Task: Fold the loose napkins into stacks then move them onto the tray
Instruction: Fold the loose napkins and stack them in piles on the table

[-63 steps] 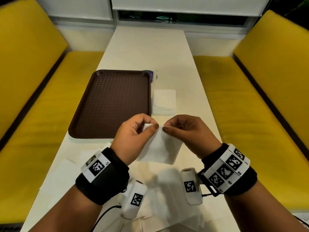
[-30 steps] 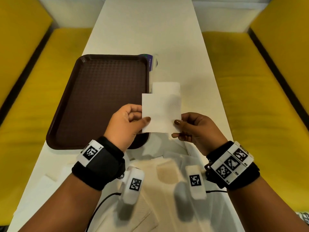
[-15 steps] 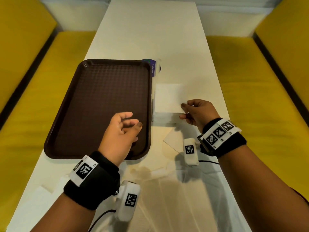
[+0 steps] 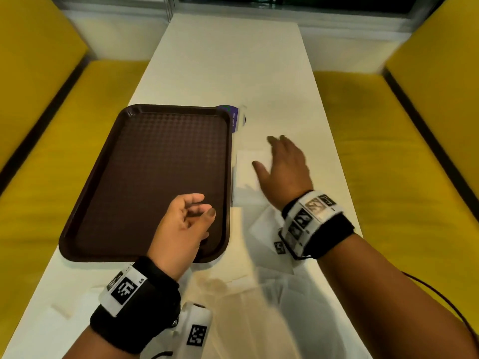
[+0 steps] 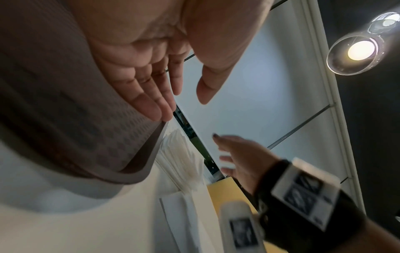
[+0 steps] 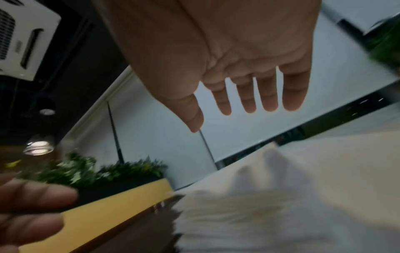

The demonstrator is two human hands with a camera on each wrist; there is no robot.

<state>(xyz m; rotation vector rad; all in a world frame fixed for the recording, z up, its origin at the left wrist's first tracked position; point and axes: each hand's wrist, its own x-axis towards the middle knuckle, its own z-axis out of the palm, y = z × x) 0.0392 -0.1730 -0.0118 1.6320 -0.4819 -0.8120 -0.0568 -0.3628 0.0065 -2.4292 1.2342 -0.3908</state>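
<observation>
My right hand (image 4: 283, 168) hovers with fingers spread and holding nothing over the folded napkin stack (image 4: 246, 169), which lies on the worktop (image 4: 233, 60) just right of the empty brown tray (image 4: 155, 177). My left hand (image 4: 181, 226), fingers loosely curled and empty, is over the tray's near right corner. Loose napkins (image 4: 259, 307) lie nearer me. The purple label (image 4: 229, 117) beyond the tray is too small to read.

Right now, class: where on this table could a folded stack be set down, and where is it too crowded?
The brown tray holds nothing; only the left hand hovers over its near right corner. The table beyond the tray is bare. It is crowded beside the tray's right rim, where the folded stack sits under the right hand, and nearer, where loose napkins lie.
</observation>
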